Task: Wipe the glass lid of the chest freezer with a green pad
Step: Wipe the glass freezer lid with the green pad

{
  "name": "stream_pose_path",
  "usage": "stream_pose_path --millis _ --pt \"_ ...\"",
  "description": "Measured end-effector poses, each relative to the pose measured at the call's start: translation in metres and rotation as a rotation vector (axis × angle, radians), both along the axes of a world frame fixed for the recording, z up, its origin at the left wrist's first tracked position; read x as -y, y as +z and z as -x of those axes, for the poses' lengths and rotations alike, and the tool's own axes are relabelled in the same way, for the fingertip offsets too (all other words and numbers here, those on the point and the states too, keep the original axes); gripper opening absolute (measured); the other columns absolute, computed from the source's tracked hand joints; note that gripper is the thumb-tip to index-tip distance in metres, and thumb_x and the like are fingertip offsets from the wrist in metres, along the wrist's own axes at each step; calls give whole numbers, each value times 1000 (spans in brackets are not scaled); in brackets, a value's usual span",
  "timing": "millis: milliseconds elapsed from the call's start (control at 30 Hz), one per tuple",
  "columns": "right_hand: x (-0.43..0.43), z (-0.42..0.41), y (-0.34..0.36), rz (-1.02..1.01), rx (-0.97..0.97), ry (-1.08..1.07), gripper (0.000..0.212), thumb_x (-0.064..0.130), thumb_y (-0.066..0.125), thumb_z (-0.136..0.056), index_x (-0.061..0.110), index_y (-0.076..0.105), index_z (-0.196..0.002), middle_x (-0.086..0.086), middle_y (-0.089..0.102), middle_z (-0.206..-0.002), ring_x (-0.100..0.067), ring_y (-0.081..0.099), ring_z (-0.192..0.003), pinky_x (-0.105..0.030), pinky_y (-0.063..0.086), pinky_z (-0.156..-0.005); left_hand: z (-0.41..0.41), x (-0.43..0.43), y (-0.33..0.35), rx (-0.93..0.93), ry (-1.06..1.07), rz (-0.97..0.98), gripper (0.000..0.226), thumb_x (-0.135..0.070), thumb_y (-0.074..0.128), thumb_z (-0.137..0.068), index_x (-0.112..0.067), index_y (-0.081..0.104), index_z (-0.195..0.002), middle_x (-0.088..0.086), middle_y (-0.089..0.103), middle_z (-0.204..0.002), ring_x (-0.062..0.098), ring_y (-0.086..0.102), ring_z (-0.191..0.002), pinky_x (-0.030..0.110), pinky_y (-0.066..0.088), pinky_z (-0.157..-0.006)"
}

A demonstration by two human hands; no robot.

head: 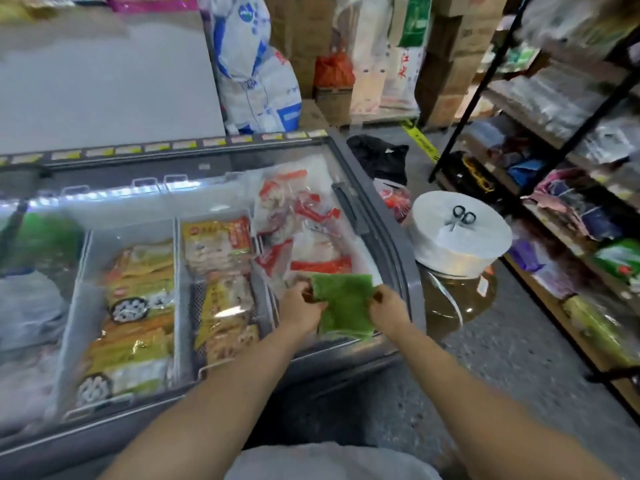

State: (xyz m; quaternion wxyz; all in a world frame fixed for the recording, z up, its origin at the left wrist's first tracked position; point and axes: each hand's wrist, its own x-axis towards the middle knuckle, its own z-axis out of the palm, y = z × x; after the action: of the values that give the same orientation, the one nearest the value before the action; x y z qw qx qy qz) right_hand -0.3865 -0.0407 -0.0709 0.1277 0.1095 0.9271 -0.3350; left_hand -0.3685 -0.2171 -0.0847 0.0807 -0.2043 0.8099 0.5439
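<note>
A green pad [344, 306] hangs spread between both hands over the near right corner of the chest freezer. My left hand [302, 304] pinches its left edge and my right hand [388, 306] pinches its right edge. Under them lies the freezer's curved glass lid [221, 202], with a grey frame [391, 237] and a dark handle [349, 211] at the right end. Through the glass I see yellow food packets and red-and-white bags in wire baskets. Whether the pad touches the glass I cannot tell.
Right of the freezer a white roll of plastic film [457, 237] with black scissors [462, 216] on top stands on a round glass table. A metal shelf rack [554, 168] full of goods lines the right side. Sacks and cartons [256, 64] stand behind. A black bag [379, 157] lies on the floor.
</note>
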Motion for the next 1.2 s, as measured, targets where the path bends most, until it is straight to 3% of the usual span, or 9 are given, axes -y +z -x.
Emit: stream_pose_path --millis 167,233,367,433,500,567,767,967,1200 --pt "-18 28 -1 89 -138 69 8 9 54 -97 11 58 -104 -6 62 -93 -22 56 -82 -29 39 -70 16 -27 -2 -121 98 99 25 -11 74 -83 -18 60 -102 2 68 -102 27 65 -100 35 48 -84" --pt "-14 40 -5 155 -196 96 12 13 52 -98 18 54 -109 -3 62 -105 -13 53 -82 -28 41 -72 18 -27 -6 -206 120 184 44 -6 71 -84 -16 51 -122 7 61 -117 27 59 -110 34 47 -88" --pt "-11 33 -27 -91 -422 389 43 15 48 -94 14 43 -136 -9 48 -136 -28 48 -121 -40 44 -97 4 -29 -22 -254 -114 847 71 -15 65 -84 -3 31 -146 24 35 -148 41 30 -136 53 25 -118" --pt "-13 26 -45 -247 -415 600 65 13 50 -91 9 27 -151 -14 29 -158 -34 24 -147 -46 26 -119 0 -37 -34 -149 -402 1011 85 -22 60 -88 4 12 -153 26 13 -161 40 8 -149 50 11 -123" --pt "-13 22 -56 -348 -348 737 73 15 45 -95 7 6 -157 -15 2 -166 -30 -5 -153 -41 -2 -122 0 -43 -42 -34 -558 1016 89 -21 56 -90 1 0 -154 20 -2 -165 34 -5 -152 45 5 -125" --pt "-13 29 -63 -379 -309 809 71 17 39 -99 6 -3 -156 -15 -11 -165 -29 -15 -151 -37 -11 -119 5 -48 -46 48 -613 996 90 -16 55 -91 -1 -6 -155 17 -10 -165 31 -11 -152 42 1 -125" --pt "3 45 -54 -300 -257 813 71 17 40 -100 10 -1 -157 -12 -7 -166 -28 -12 -153 -40 -4 -124 31 -39 -43 -48 -435 965 80 -23 46 -96 -3 -3 -156 17 -9 -165 30 -15 -151 42 -5 -124" --pt "42 54 -63 -300 -243 885 64 38 26 -105 26 -7 -158 -2 -18 -165 -27 -23 -150 -46 -14 -121 42 28 -56 6 -229 992 68 -49 -5 -97 -11 -18 -152 19 -13 -164 32 -15 -151 48 1 -124" --pt "46 52 -110 -406 -343 767 66 52 21 -103 19 12 -159 -8 3 -167 -30 -3 -153 -53 3 -123 62 59 -71 11 -197 1059 80 -59 -3 -96 -6 -4 -156 21 -6 -163 36 -10 -151 53 5 -122"
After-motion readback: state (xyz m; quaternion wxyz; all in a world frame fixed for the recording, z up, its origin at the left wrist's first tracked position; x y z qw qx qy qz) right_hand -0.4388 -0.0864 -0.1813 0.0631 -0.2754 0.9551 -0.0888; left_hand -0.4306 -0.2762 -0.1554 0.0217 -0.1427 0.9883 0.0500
